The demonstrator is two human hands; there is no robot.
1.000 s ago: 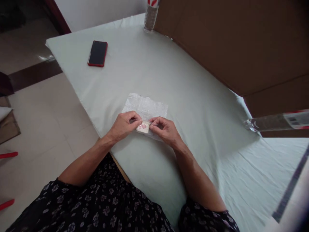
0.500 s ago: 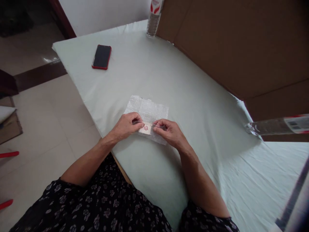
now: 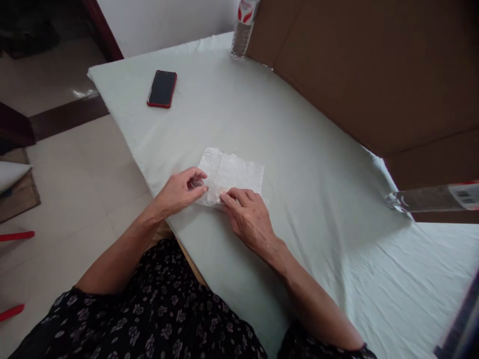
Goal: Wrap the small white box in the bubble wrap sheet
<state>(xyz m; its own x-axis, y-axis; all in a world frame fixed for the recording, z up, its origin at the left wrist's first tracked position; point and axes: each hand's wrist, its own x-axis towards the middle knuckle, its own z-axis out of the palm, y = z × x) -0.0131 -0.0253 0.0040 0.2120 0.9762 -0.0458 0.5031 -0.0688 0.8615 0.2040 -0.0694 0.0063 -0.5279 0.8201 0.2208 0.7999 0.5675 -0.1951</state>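
Observation:
A sheet of clear bubble wrap point(image 3: 239, 172) lies on the table near its front left edge. Its near part is folded over a small pale block point(image 3: 220, 190), whose reddish print shows only faintly through the plastic. At the left edge of the wrap is my left hand point(image 3: 181, 189), thumb and fingers apart, with nothing visible between them. My right hand point(image 3: 250, 215) rests on the near right part of the wrap, its thumb and fingertips closed together on the folded plastic above the block. The right hand hides part of the fold.
A phone in a red case point(image 3: 162, 89) lies at the back left. A clear bottle point(image 3: 241, 37) stands by a large brown cardboard panel point(image 3: 344, 65), and another bottle point(image 3: 430, 198) lies at the right. Pale green cloth point(image 3: 299, 164) covers the table.
The near flap of bubble wrap has come over the pale block, which was bare before. My left hand has released and drawn left; my right hand has moved left onto the fold.

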